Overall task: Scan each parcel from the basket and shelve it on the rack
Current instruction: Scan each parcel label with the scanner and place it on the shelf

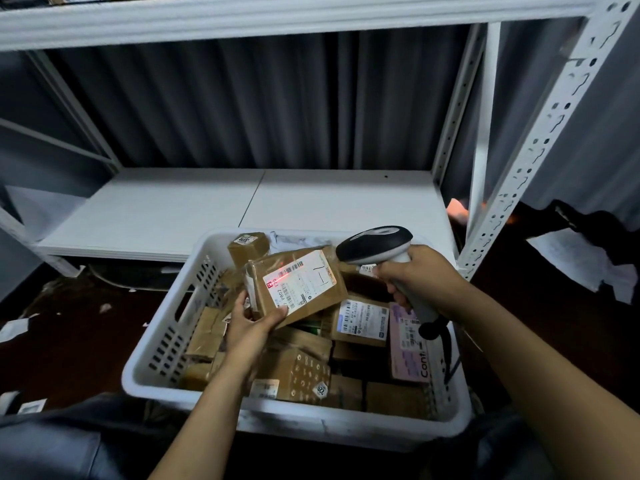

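Brown parcel (296, 284) held tilted above basket, white label turned up, red scan line cast across barcode; lower edge gripped by left hand (247, 327). Grey-black scanner (377, 245) aimed at label from right, handle gripped by right hand (419, 275). White slotted basket (145, 379) placed just before rack, filled with brown parcels: labelled box (360, 322) lodged near right side, pink parcel (407, 344) stood against right wall, small box (248, 247) propped at far end. White metal rack (242, 199): lower shelf seen just behind basket
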`<action>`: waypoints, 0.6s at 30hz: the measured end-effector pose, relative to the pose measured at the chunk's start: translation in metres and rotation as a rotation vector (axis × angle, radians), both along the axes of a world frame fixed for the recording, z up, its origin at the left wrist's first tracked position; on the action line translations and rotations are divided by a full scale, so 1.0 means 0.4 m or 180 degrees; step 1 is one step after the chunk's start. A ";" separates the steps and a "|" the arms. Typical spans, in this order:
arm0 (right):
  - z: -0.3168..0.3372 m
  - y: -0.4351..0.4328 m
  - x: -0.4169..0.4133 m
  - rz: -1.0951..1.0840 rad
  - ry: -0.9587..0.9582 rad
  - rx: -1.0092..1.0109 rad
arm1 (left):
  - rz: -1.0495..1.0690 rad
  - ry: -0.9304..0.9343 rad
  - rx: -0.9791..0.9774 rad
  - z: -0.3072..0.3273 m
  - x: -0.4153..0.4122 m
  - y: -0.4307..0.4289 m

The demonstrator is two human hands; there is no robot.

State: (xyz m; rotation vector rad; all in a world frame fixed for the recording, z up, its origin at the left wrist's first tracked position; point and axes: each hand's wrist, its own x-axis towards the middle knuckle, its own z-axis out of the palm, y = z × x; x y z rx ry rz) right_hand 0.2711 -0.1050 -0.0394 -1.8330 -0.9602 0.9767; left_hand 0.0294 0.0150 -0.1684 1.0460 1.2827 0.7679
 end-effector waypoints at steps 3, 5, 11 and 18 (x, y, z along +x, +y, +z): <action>0.003 0.003 -0.004 0.0035 -0.0039 -0.0005 | -0.0007 -0.0020 -0.0012 -0.004 0.000 0.001; 0.002 0.003 -0.007 0.0056 -0.0062 -0.0014 | -0.0037 -0.0029 -0.0007 -0.005 0.000 0.001; -0.001 0.013 -0.011 0.0015 -0.0087 0.0075 | -0.0114 0.0091 0.0025 0.007 0.025 -0.002; 0.008 0.037 -0.004 -0.0014 0.0001 0.0077 | -0.0205 -0.0054 -0.0101 0.045 0.064 0.020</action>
